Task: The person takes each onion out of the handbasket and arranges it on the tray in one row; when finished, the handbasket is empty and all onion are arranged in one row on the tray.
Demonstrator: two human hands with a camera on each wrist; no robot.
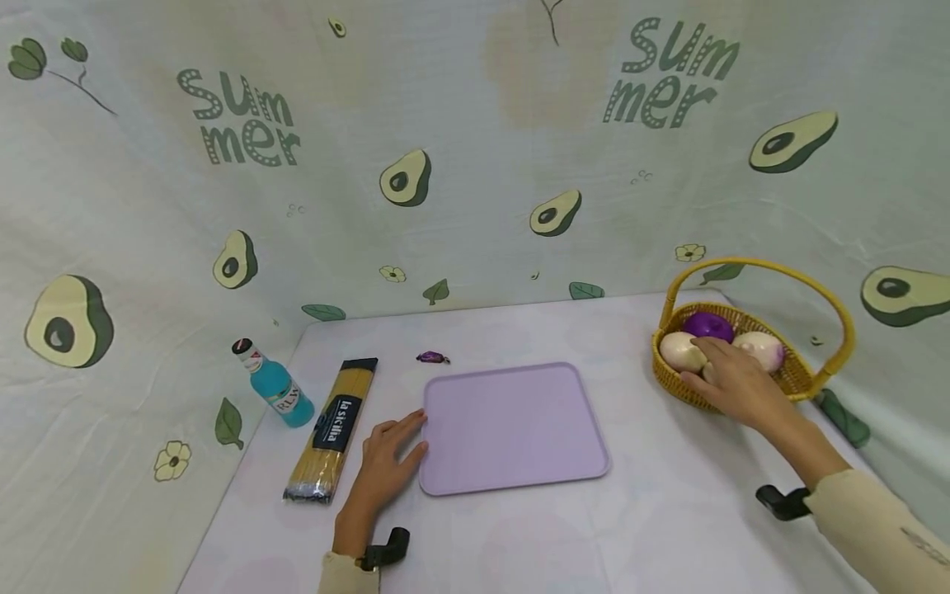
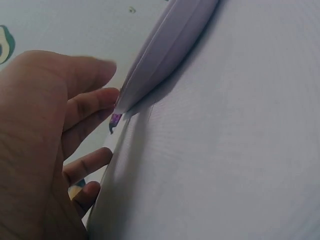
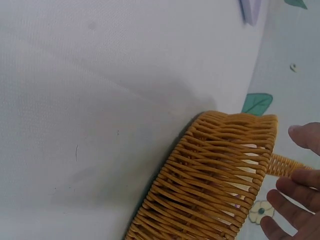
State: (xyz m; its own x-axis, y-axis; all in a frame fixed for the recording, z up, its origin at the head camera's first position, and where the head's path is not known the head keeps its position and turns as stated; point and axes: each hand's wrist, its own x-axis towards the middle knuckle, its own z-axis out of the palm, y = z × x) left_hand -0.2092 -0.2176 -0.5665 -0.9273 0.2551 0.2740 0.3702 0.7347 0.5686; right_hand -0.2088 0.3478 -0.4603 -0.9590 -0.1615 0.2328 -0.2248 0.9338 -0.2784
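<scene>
My left hand lies at the left side of a lilac rectangular tray, its fingertips right at the rim. Those fingers are loosely extended beside the tray's edge in the left wrist view. On the right, my right hand reaches over a yellow wicker basket with a tall handle. Its fingers overlap a white onion in the head view. Also in the basket are a purple onion and a pale onion with a purple tinge. The right wrist view shows relaxed, spread fingers above the basket's rim.
Left of the tray lies a pack of spaghetti with a dark label. A blue bottle with a black cap is at the table's left edge. A small purple wrapped candy lies behind the tray. An avocado-print cloth hangs behind the table.
</scene>
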